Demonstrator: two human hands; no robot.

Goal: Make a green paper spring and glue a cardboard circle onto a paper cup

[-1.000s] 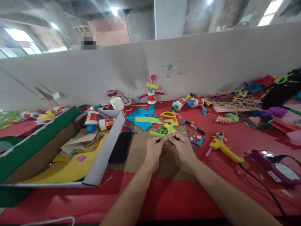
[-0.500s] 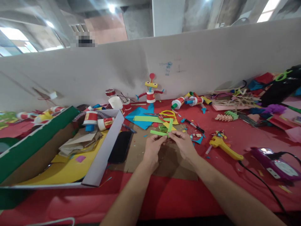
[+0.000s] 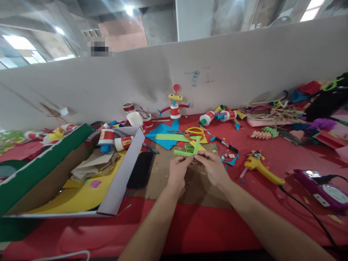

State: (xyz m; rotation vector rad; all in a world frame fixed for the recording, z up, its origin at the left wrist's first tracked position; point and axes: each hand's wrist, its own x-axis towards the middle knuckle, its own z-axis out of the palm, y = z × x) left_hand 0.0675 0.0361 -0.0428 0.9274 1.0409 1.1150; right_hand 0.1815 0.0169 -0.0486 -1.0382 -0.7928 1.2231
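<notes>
My left hand (image 3: 177,171) and my right hand (image 3: 213,167) meet above a brown cardboard sheet (image 3: 163,177) on the red table. Both pinch crossed green paper strips (image 3: 182,152), one end sticking out left, the other pointing up and away. A small green folded paper spring (image 3: 189,148) lies just beyond the strips. Yellow-handled scissors (image 3: 191,132) rest on blue and green paper (image 3: 162,137) farther back.
A black phone (image 3: 140,169) lies left of my hands beside an open box (image 3: 54,174) with yellow and brown paper. A yellow glue gun (image 3: 262,170) and a purple device (image 3: 320,190) with a black cable sit right. Paper-cup figures (image 3: 174,105) stand at the white partition.
Both hands stay joined on the green strips, shifting only slightly. The view has drifted a little; nothing else on the table has moved.
</notes>
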